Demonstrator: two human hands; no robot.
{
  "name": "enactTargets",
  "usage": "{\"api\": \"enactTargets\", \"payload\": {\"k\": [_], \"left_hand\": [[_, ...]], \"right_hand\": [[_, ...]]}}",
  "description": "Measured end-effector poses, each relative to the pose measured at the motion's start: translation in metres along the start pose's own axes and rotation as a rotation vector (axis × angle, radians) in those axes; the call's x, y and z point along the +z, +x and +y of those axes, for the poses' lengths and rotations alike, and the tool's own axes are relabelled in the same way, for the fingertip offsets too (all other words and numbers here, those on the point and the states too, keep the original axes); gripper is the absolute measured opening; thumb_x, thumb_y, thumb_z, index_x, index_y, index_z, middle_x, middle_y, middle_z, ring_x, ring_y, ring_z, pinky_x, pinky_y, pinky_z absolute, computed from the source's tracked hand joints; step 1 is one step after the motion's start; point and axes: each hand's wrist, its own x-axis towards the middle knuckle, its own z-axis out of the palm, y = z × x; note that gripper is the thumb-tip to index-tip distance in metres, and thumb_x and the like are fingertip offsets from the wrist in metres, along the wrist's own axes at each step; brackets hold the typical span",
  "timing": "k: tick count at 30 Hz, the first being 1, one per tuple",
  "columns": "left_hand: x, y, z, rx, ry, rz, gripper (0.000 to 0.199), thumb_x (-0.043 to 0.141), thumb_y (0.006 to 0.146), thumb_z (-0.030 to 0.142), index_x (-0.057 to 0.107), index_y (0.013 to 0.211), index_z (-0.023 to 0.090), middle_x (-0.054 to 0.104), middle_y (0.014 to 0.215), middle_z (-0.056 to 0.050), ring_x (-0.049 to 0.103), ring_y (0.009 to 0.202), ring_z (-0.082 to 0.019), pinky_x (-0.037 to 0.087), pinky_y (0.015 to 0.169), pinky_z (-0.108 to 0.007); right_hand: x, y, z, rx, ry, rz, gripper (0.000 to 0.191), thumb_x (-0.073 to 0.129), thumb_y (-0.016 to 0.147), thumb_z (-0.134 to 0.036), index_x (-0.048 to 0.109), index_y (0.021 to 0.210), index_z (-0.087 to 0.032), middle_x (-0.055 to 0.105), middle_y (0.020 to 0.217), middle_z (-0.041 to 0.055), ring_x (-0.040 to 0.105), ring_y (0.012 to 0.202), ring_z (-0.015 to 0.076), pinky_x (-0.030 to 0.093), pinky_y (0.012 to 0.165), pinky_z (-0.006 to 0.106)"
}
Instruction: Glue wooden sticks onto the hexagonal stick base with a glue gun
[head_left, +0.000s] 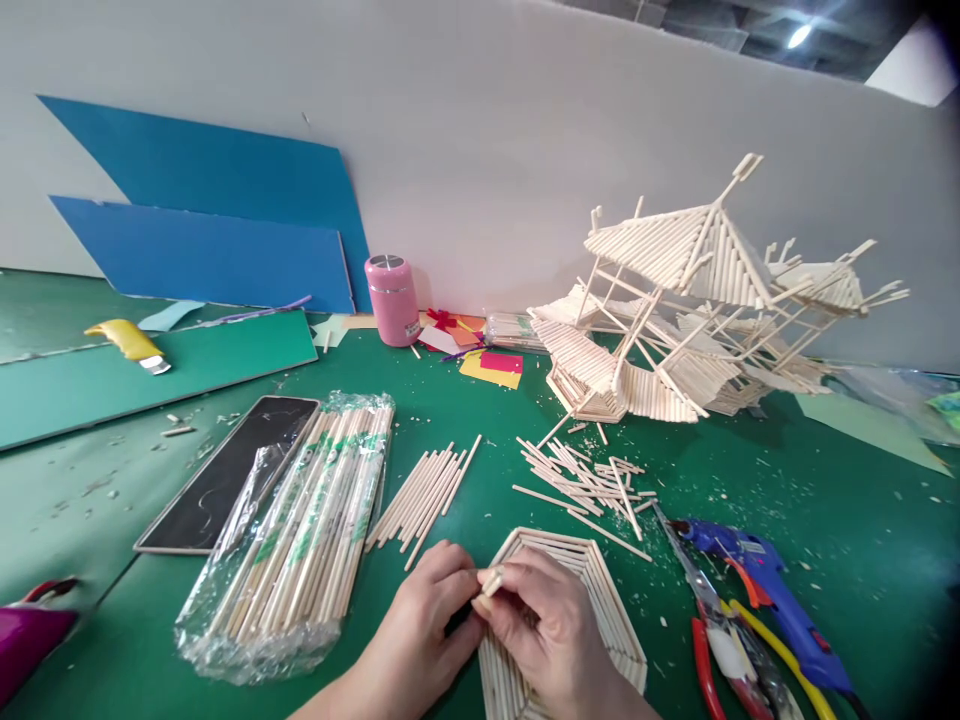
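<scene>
At the bottom centre, my left hand and my right hand meet, fingertips pinched together on a small pale wooden piece. Most of that piece is hidden by the fingers. Beneath my right hand lies a polygonal panel of glued wooden sticks. Just beyond my hands is a row of cut sticks, and a looser pile of short sticks lies to its right.
Wrapped sticks overlap a black board at left. A glue gun and pliers lie at right. Behind stand a stick-built pavilion model and a pink container. A yellow cutter is far left.
</scene>
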Motion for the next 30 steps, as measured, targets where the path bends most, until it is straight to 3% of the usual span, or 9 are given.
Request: {"api": "enactTargets", "payload": {"k": [30], "left_hand": [[-0.003, 0.003, 0.006, 0.005, 0.013, 0.053, 0.016, 0.049, 0.074, 0.008, 0.057, 0.062, 0.013, 0.053, 0.067, -0.006, 0.05, 0.067, -0.017, 0.042, 0.058, -0.025]], "right_hand": [[-0.008, 0.003, -0.013, 0.09, -0.022, -0.077, 0.012, 0.051, 0.083, -0.019, 0.062, 0.08, -0.016, 0.062, 0.072, 0.0048, 0.056, 0.067, 0.0152, 0.045, 0.06, 0.026]]}}
